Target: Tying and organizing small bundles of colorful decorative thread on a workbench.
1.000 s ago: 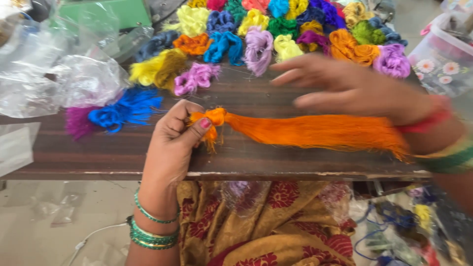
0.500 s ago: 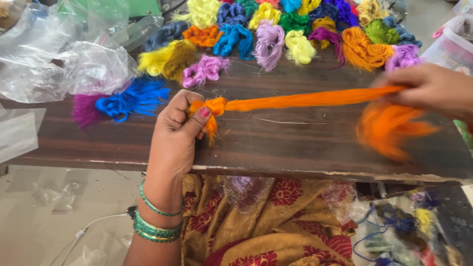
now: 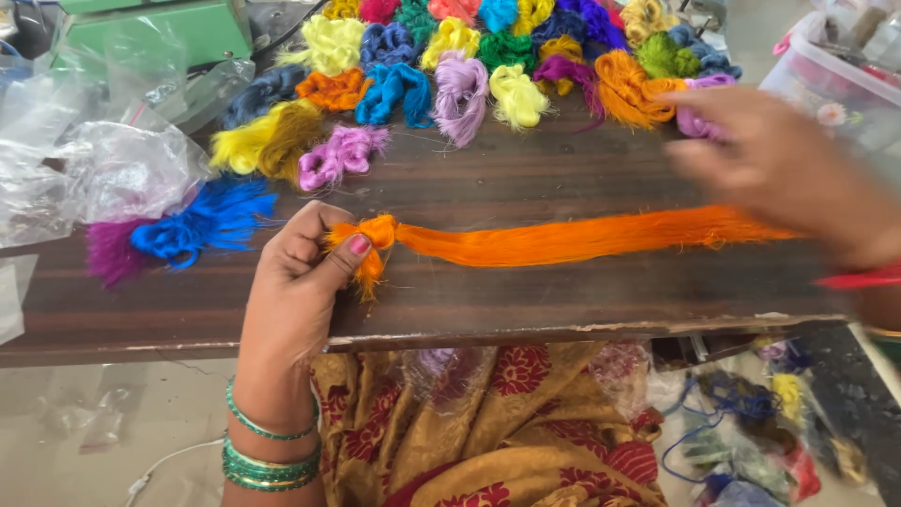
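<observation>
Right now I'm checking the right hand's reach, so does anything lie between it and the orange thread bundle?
Nothing visible does. The right hand, blurred, hovers just above the loose end of the orange thread bundle, which lies stretched on bare wooden board. The left hand pinches its knotted end.

Our right hand (image 3: 784,174) is blurring at three o'clock, so we cannot tell whether its fingers are touching the orange thread bundle (image 3: 563,239), and it is hiding the bundle's far end. Our left hand (image 3: 296,282) is covering part of the knotted end. At twelve o'clock, the frame edge is cutting off the green machine (image 3: 150,28).
</observation>
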